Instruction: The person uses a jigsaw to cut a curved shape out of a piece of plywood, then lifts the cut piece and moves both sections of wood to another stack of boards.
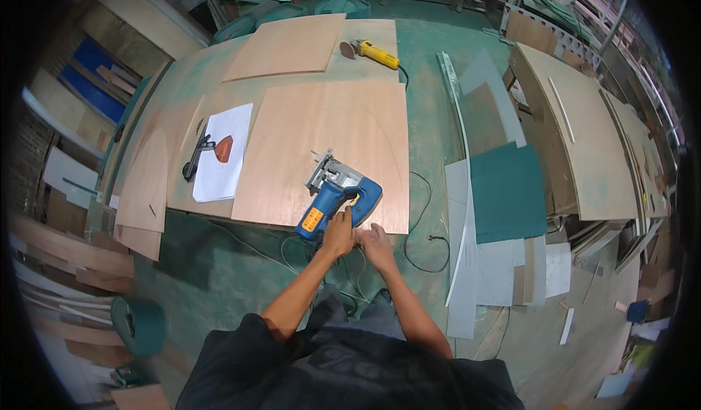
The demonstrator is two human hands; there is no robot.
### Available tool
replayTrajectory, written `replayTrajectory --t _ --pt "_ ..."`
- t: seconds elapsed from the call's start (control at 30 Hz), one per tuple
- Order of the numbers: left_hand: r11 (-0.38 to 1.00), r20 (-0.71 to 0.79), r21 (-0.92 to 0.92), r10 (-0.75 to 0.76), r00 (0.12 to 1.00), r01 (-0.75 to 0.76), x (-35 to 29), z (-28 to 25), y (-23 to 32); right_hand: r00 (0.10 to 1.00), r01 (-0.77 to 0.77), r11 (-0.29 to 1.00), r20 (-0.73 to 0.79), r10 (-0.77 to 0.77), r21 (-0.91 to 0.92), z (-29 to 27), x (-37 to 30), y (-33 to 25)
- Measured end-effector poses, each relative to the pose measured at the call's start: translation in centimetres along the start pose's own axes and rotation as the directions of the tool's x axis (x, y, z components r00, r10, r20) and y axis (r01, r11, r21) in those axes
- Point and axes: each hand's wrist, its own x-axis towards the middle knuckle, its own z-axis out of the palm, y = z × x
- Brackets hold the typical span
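Lying on its side on the near part of the plywood panel [292,132], the blue jigsaw [332,193] looks idle to me. At the panel's near edge, the left hand [338,233] bends its fingers by the tool; the right hand [375,245] curls just beside. I can't tell either's hold. The panel's faint arc [388,134] looks drawn, no cut visible along it.
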Motion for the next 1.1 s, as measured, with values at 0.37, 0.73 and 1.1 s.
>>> replayTrajectory --t 0.37,0.73,1.1 --pt "0.908 -0.433 -0.411 -0.279 0.857 0.088 -7.7 -4.9 -2.4 0.934 -0.147 0.833 -0.351 -0.060 -0.534 5.7 5.9 -3.7" --pt "0.887 -0.037 -0.346 -0.339 0.940 0.306 -2.0 -4.0 -6.5 0.873 -0.476 0.470 0.335 0.355 0.743 3.3 10.0 -3.3" --pt "0.874 0.082 -0.413 -0.244 0.966 0.256 -3.3 -6.4 -3.6 0.921 -0.364 0.420 0.254 0.295 0.831 0.5 6.1 -0.4"
